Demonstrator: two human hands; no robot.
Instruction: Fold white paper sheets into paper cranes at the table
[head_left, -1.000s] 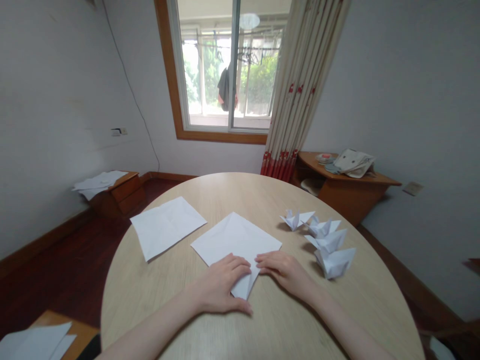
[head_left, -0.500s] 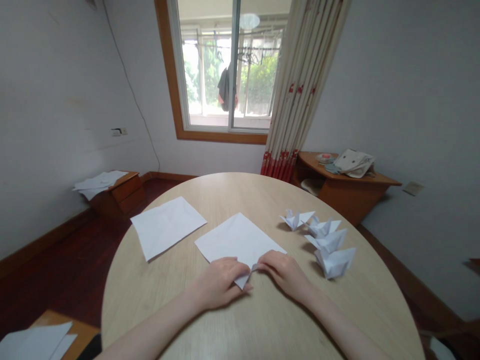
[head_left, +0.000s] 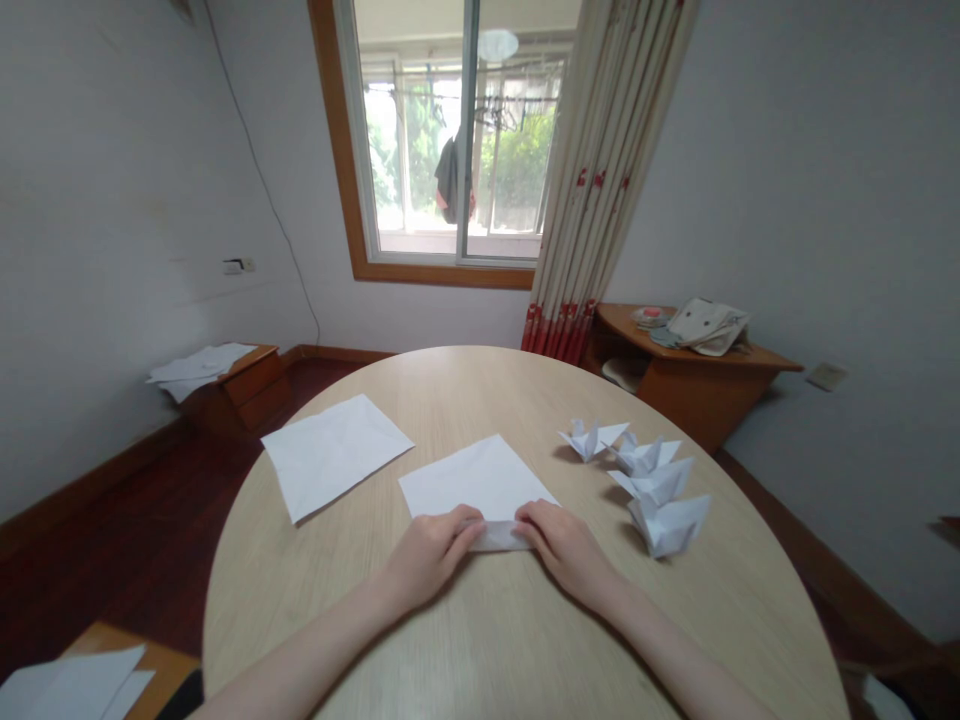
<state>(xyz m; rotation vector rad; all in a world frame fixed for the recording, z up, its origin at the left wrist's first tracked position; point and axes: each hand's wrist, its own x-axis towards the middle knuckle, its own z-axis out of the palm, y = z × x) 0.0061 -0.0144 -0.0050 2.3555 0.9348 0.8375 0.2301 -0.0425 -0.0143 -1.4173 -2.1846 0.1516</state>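
A white sheet of paper [head_left: 480,478] lies on the round table in front of me, its near edge turned up in a narrow strip. My left hand [head_left: 436,548] pinches the left part of that strip between thumb and fingers. At its right part, my right hand [head_left: 561,540] pinches the same strip. A short stretch of the folded paper shows between the two hands; the ends of the strip are hidden under them. Several folded paper birds [head_left: 667,522] stand in a row to the right of my right hand.
Another white paper sheet [head_left: 337,455] lies flat on the left of the wooden table [head_left: 465,380]. Papers rest on a low cabinet [head_left: 255,390] at the left wall and on a surface at bottom left. A corner desk [head_left: 697,390] holding a cloth bag [head_left: 709,325] stands behind right.
The near corner of the sheet, which pointed toward me, is now folded up into a strip. My left hand has risen slightly, and both hands now grip the fold.
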